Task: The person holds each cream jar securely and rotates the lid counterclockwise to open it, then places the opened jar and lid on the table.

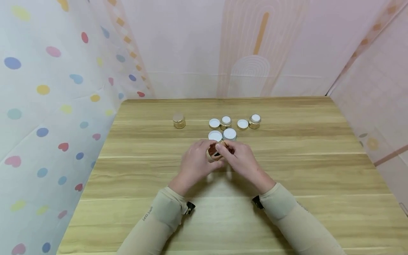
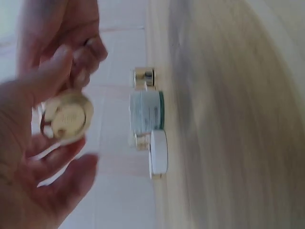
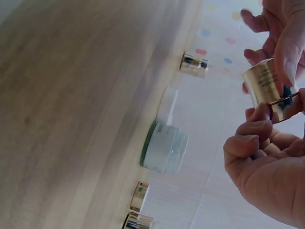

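Note:
My left hand [image 1: 198, 157] grips a small shiny gold jar [image 3: 261, 85] between thumb and fingers, above the wooden table. Its round gold base [image 2: 69, 118], with faint embossed marks, faces the left wrist camera. From the other side my right hand [image 1: 240, 159] reaches in, thumb and fingers curled at the jar's end. A thin, dark-edged piece [image 3: 285, 98] sits pinched in those right fingers, in the right wrist view; I cannot tell exactly what it is. Just beyond the hands stand a pale green jar [image 1: 230, 134] with a white top and a wide white-lined lid [image 1: 215, 136].
Farther back are two small gold jars with white tops, one in the middle [image 1: 226, 122] and one right [image 1: 255, 121], each beside its lid, a middle lid [image 1: 214, 123] and a right lid [image 1: 242, 124]. A gold jar [image 1: 179, 121] with a frosted top stands left. Patterned curtains [image 1: 185, 46] border the table.

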`<state>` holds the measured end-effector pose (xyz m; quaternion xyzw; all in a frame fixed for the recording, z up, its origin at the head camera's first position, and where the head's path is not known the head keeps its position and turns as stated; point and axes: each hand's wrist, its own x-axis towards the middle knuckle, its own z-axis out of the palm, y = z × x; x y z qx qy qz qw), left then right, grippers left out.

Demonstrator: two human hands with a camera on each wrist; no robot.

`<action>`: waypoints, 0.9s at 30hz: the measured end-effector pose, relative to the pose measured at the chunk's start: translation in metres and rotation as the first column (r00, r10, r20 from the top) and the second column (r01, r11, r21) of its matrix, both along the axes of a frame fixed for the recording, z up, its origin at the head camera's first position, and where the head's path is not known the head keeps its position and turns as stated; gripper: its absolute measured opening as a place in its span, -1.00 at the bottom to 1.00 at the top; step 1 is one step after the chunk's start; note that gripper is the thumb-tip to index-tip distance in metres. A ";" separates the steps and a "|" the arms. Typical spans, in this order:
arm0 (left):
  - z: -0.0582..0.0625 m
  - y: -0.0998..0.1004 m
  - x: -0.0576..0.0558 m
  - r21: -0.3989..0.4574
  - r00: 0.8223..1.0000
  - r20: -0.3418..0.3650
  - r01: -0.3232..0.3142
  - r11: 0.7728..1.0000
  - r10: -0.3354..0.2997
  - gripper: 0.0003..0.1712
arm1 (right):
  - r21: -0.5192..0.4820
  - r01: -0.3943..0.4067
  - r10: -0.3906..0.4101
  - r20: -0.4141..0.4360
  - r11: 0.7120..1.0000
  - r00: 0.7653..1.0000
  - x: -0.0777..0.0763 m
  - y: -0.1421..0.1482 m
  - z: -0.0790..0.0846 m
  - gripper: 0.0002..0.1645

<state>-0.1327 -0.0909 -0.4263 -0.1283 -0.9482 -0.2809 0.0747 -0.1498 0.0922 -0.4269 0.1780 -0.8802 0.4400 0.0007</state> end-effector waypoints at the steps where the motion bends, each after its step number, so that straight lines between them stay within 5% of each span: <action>1: 0.001 0.002 0.001 -0.021 1.000 -0.018 -0.026 0.999 0.026 -0.30 | -0.004 0.004 -0.004 0.004 1.000 1.000 0.000 -0.001 0.000 -0.63; 9: -0.002 0.003 0.001 -0.076 0.983 -0.165 -0.092 0.993 0.079 -0.41 | -0.008 0.004 -0.003 0.091 1.000 0.996 -0.005 0.002 0.001 -0.58; 22: -0.002 -0.004 -0.001 -0.132 0.988 -0.144 -0.073 0.989 0.054 -0.36 | -0.035 -0.058 0.063 0.177 0.998 0.982 -0.011 0.009 0.006 -0.56; 27: -0.002 -0.005 -0.001 -0.149 0.991 -0.122 -0.077 0.986 0.058 -0.34 | -0.002 -0.046 0.046 0.164 0.999 0.985 -0.013 0.008 0.008 -0.34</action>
